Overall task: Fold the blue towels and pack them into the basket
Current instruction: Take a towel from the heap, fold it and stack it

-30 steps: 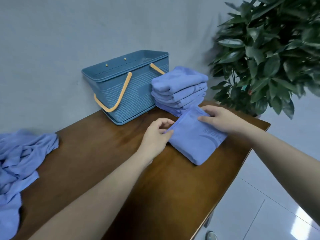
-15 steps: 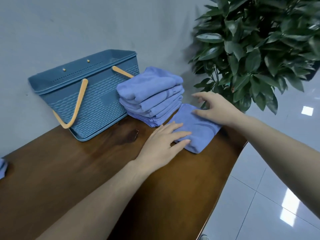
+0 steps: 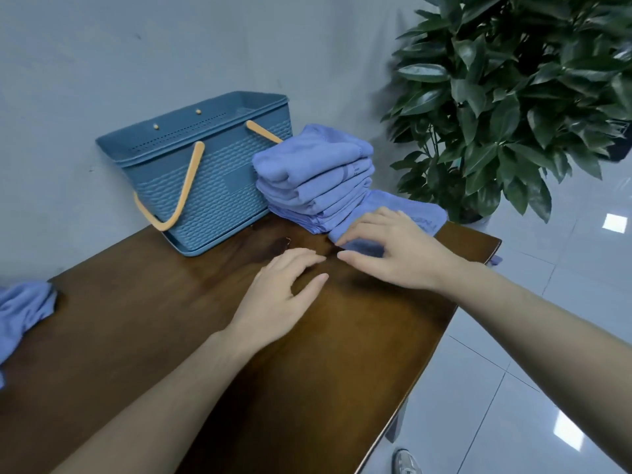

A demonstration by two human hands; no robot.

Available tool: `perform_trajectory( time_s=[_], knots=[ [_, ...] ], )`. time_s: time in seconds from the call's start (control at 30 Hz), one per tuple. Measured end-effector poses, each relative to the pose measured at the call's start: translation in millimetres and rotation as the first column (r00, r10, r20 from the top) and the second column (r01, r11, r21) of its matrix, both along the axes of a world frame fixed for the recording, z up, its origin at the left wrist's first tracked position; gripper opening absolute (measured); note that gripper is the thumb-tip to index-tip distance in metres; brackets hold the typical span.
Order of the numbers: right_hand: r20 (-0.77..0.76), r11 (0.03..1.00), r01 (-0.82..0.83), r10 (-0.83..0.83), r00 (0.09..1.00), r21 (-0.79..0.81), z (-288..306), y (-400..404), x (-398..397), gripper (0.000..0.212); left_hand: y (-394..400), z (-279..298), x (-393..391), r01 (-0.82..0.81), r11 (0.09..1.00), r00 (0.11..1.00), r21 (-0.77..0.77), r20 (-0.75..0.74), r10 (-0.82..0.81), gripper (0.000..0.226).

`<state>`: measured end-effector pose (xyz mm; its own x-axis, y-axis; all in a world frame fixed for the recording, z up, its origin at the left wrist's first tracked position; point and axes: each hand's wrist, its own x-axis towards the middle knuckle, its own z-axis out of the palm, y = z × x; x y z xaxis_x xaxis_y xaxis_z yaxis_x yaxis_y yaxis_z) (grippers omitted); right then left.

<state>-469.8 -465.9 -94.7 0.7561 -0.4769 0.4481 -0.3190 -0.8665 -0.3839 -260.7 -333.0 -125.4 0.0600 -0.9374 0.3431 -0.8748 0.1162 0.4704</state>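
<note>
- Head view shows the right hand (image 3: 393, 248) over the near end of a folded blue terry towel (image 3: 407, 213), fingers curled onto the cloth and thumb stretched out along the brown wooden counter (image 3: 307, 388); whether it truly pinches the cloth I cannot tell, as the hand hides that edge.
- Left hand (image 3: 280, 295) hovers or rests loosely spread just beside it, holding nothing.
- Folded towel lies against a stack of folded blue towels (image 3: 314, 172), which touches the blue woven-pattern plastic basket with orange handles (image 3: 205, 186).
- Basket's inside is hidden.
- Rumpled blue towels (image 3: 24, 313) are cut off at the left edge.
- Leafy green potted plant (image 3: 513, 90) stands behind the counter's right end.
</note>
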Motion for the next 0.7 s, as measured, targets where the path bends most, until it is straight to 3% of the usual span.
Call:
perform_trajectory(
  time_s=[0.17, 0.4, 0.57, 0.7],
  knots=[
    [0.009, 0.98, -0.186, 0.186, 0.982, 0.074, -2, 51, 50, 0.032, 82, 5, 49, -0.148, 0.986, 0.988, 0.077, 0.05, 0.144, 0.035],
    [-0.122, 0.923, -0.349, 0.37, 0.921, 0.162, -15, 125, 146, 0.03, 199, 8, 130, -0.422, 0.905, 0.9, 0.059, 0.149, 0.41, 0.03],
    [-0.157, 0.886, -0.421, 0.452, 0.878, 0.194, -15, 161, 211, 0.028, 271, 7, 178, -0.594, 0.804, 0.742, -0.028, 0.368, 0.56, 0.029],
    [-0.143, 0.885, -0.411, 0.446, 0.884, 0.218, -17, 186, 262, 0.029, 305, 9, 213, -0.721, 0.686, 0.602, -0.096, 0.402, 0.689, 0.034]
  ],
)
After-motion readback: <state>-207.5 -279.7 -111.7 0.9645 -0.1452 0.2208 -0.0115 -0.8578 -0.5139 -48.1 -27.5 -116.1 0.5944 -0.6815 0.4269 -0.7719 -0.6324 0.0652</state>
